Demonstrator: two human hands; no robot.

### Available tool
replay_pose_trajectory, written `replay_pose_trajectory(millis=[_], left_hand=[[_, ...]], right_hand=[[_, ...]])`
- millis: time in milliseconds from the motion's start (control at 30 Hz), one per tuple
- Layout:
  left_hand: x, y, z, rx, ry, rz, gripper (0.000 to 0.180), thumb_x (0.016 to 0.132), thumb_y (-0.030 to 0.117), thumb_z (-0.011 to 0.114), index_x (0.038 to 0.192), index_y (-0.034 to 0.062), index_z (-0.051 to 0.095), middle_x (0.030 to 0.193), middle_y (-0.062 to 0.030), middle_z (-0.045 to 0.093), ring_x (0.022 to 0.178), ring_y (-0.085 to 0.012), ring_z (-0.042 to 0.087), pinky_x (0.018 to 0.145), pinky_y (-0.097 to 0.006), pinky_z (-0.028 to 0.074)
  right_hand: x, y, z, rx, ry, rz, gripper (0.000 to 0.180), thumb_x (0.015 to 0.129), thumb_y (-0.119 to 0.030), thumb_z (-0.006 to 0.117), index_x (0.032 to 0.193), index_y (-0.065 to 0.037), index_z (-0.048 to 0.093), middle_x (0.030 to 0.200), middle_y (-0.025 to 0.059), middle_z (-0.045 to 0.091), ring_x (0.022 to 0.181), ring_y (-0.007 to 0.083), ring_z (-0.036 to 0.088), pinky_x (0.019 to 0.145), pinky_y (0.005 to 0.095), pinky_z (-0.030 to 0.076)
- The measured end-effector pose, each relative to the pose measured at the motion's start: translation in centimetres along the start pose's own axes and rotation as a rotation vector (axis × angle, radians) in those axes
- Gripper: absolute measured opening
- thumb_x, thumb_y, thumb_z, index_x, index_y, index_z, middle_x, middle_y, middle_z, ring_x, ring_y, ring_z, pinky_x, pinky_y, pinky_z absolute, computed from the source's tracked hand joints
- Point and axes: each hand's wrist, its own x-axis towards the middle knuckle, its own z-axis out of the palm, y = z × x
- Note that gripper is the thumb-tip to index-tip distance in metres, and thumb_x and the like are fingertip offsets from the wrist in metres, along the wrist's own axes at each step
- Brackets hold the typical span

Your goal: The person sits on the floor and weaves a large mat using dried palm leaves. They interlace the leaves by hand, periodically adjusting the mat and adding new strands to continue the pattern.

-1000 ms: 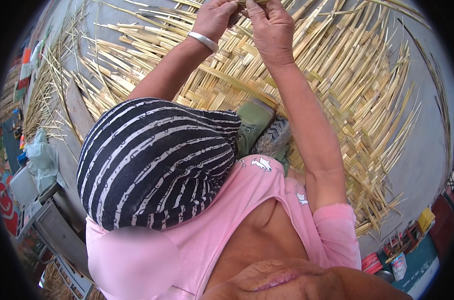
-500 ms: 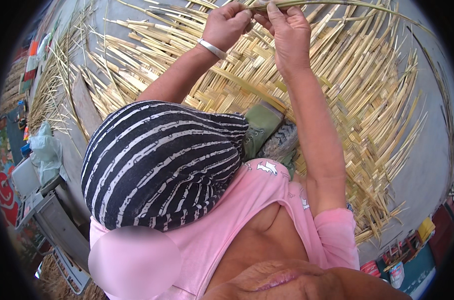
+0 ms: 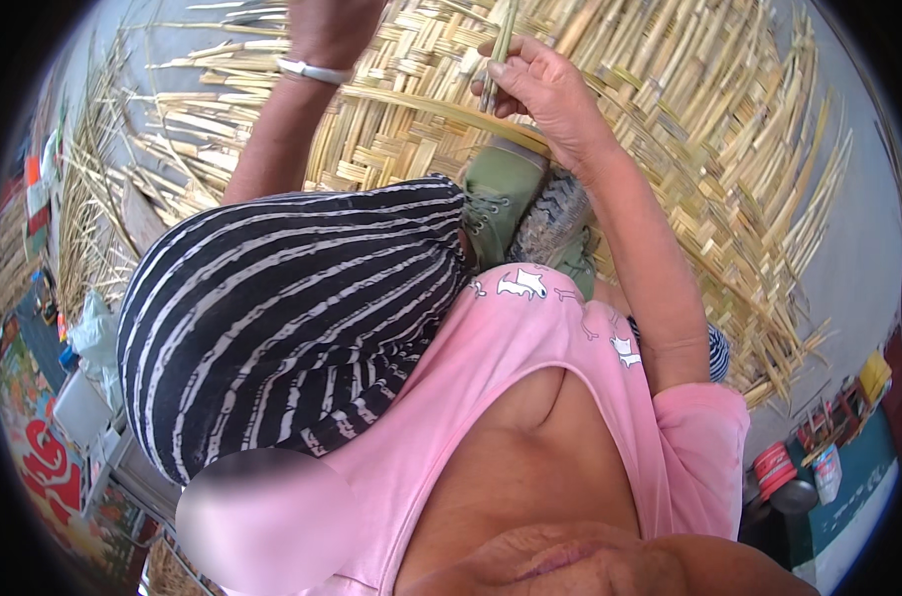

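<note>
My right hand [image 3: 552, 97] is closed around a greenish reed strip [image 3: 505, 40], which stands up past the fingers toward the top edge. Below it spreads a partly woven mat of yellow reed strips [image 3: 689, 189], its loose ends fanning outward. Farther left, my left hand [image 3: 334, 28] with a white bracelet at the wrist reaches over the mat. The picture's top edge cuts off its fingers, so whatever they hold is hidden. One long flat strip [image 3: 426, 105] lies across the weave just in front of my green shoe [image 3: 493, 199].
My bent knee in striped trousers [image 3: 282, 308] fills the left middle. Loose thin reeds [image 3: 83, 219] lie on the grey floor at the far left, near a pale plastic bag [image 3: 95, 333]. A red container [image 3: 774, 472] stands at the lower right.
My hands have come apart from the reed they both held. The left moved left and up, partly out of view; the right came down and closer, with the strip now upright.
</note>
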Motion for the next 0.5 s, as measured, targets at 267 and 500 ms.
replay_pose_trajectory(millis=[267, 500], left_hand=[[-8.9, 7.1, 2.7, -1.392, -1.101, -1.194, 0.034, 0.102, 0.024, 0.068, 0.128, 0.002, 0.067, 0.111, -0.0067, 0.073, 0.096, -0.0152, 0.068, 0.084, -0.03, 0.055], [-10.0, 8.8, 3.3, -1.377, -1.093, -1.255, 0.021, 0.098, 0.021, 0.073, 0.111, 0.0047, 0.074, 0.091, -0.0014, 0.071, 0.076, -0.0087, 0.062, 0.072, -0.025, 0.051]], right_hand=[[-5.7, 1.4, -1.9, 0.023, -0.065, 0.077, 0.03, 0.106, -0.03, 0.059, 0.124, -0.007, 0.064, 0.098, -0.0001, 0.071, 0.088, 0.006, 0.064, 0.078, 0.0225, 0.051], [-8.9, 2.7, -2.4, 0.037, 0.194, 0.066, 0.028, 0.107, -0.027, 0.059, 0.124, -0.005, 0.063, 0.096, 0.0041, 0.072, 0.081, 0.009, 0.067, 0.076, 0.0241, 0.053]])
